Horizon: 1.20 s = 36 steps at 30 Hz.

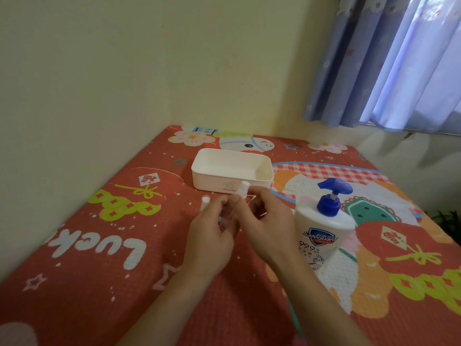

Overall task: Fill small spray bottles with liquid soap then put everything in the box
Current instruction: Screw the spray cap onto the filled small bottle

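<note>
My left hand (212,233) grips the clear body of a small spray bottle (228,216) just above the mat. At the bottle's top, the fingers of my right hand (264,221) pinch its white spray head (243,189). Another small bottle with a white cap (205,202) stands just left of my hands, partly hidden by them. To the right stands a white liquid soap bottle (321,236) with a blue pump (333,196). Behind my hands lies an open white box (232,182) with nothing visible inside.
Everything sits on a red patterned mat (99,258). A wall runs along its left side and far end. A blue curtain (389,61) hangs at the upper right. A pale blurred object (15,333) shows at the lower left corner.
</note>
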Tool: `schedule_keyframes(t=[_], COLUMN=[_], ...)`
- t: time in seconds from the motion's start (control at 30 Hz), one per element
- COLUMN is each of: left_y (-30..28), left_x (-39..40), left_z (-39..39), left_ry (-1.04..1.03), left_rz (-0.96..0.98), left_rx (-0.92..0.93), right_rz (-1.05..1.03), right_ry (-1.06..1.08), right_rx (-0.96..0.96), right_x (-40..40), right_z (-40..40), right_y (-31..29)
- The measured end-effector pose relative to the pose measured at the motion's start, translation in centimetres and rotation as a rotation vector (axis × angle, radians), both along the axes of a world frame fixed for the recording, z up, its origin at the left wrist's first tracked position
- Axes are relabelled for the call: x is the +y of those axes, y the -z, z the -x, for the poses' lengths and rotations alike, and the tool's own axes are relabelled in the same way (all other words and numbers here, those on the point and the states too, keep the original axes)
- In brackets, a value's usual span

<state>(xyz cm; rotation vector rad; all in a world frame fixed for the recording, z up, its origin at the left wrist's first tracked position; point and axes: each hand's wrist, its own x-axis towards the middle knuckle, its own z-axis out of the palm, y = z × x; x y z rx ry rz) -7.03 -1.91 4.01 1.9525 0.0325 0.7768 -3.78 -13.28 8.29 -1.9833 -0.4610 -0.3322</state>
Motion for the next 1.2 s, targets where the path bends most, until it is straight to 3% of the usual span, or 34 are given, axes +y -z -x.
schedule_keyframes(t=[0.23, 0.47, 0.67, 0.8, 0.93, 1.2], left_y=[0.7, 0.5, 0.9, 1.1, 1.1, 1.3], left_x=[0.4, 1.3, 1.2, 1.1, 1.2, 1.8], left_z=[0.1, 0.4, 0.4, 0.4, 0.6, 0.5], left_ry=[-0.073, 0.102, 0.019, -0.006, -0.035, -0.039], left_rz=[-0.276, -0.265, -0.268, -0.305, -0.355, -0.343], left_rx=[-0.030, -0.005, -0.004, 0.005, -0.002, 0.003], right_rz=[0.236, 0.364, 0.354, 0.367, 0.568, 0.421], right_ry=[-0.011, -0.214, -0.331, -0.109, 0.056, -0.238], right_rx=[-0.008, 0.007, 0.051, 0.107, 0.024, 0.115], right_x=[-1.0, -2.3, -2.4, -1.4, -0.6, -1.2], right_z=[-1.4, -1.6, -1.2, -1.0, -1.3, -1.0], right_y=[-1.2, -2.4, -3.2, -3.5, -3.4, -3.6])
